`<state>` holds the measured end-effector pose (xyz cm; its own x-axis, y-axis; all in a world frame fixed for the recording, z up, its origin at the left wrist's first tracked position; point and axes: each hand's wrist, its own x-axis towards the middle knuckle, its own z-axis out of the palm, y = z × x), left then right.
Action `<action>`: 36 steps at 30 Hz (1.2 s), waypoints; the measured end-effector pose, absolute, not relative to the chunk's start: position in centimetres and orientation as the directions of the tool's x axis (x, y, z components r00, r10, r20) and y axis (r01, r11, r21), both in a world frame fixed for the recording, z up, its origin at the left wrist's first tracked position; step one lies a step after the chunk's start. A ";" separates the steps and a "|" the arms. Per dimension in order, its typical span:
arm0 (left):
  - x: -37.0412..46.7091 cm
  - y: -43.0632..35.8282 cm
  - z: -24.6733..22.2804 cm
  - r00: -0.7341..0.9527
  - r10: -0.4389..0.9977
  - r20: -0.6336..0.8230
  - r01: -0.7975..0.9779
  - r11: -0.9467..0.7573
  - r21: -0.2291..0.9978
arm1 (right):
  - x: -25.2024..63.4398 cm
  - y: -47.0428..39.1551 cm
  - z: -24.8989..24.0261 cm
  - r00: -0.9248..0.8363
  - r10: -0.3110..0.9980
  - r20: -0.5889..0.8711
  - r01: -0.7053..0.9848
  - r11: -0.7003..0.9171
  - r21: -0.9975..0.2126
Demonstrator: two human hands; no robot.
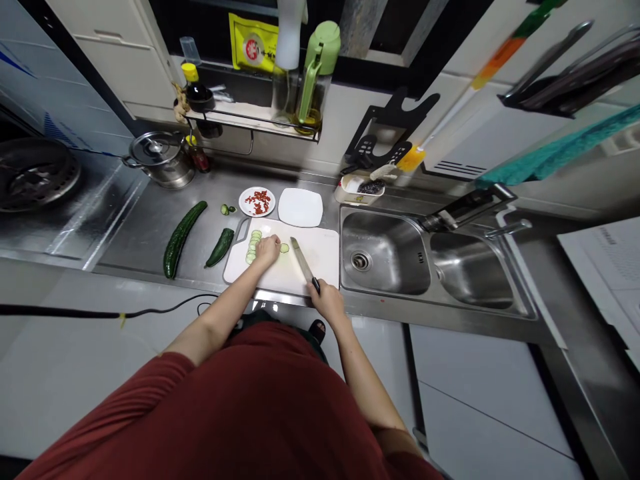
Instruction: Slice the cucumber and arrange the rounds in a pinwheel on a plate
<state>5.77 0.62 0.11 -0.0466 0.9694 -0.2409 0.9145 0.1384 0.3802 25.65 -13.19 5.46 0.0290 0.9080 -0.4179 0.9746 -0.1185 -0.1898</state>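
Likely slicing, centre | right grip (329, 300): around knife (302, 261) | left grip (267, 251): can't tell, by cucumber slices (251, 255) | next calls for fingertip clearance

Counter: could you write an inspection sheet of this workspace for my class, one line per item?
Surface: steel counter; board beside sink.
Job's things: knife and slices on board; long cucumber and shorter piece to its left.
Clutter: small green bits, plate of red pieces, square plate behind board.
Hands: right hand grips knife; left hand beside slices.
Cables: black cable beyond counter's front edge, left.
Surroundings: lidded pot, bottle rack.
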 end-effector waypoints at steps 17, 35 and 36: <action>5.8 1.6 0.2 -0.076 0.957 -0.281 0.922 0.175 0.346 | 25.0 -13.9 6.0 -0.052 0.896 -0.442 0.992 -0.005 -0.125; 5.7 1.9 0.4 -0.086 0.952 -0.294 0.913 0.193 0.358 | 24.4 -14.7 6.6 -0.039 0.859 -0.511 0.992 -0.026 -0.120; 5.7 1.9 0.5 -0.086 0.951 -0.298 0.913 0.194 0.358 | 24.3 -14.7 6.6 -0.041 0.860 -0.509 0.992 -0.024 -0.120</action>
<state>5.74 1.89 0.49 -0.0860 0.9508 -0.2975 0.9134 0.1945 0.3576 24.32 -14.66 6.59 -0.0408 0.8598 -0.5091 0.9924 -0.0242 -0.1204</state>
